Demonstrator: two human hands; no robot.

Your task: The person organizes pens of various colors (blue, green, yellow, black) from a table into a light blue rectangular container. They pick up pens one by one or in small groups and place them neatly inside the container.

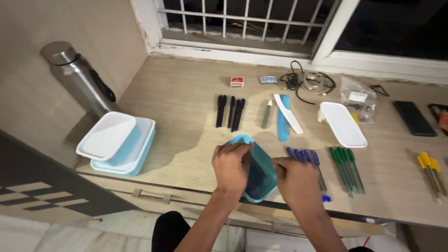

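Between both hands (232,166) (294,179): blue container (259,175) (tilted).

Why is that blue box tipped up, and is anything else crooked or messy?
The blue box is tilted because the left hand and right hand hold it at the desk edge. The white lid sits askew on the stacked boxes, and the cables are tangled. The pens lie in neat rows. Nothing looks spilled or broken.
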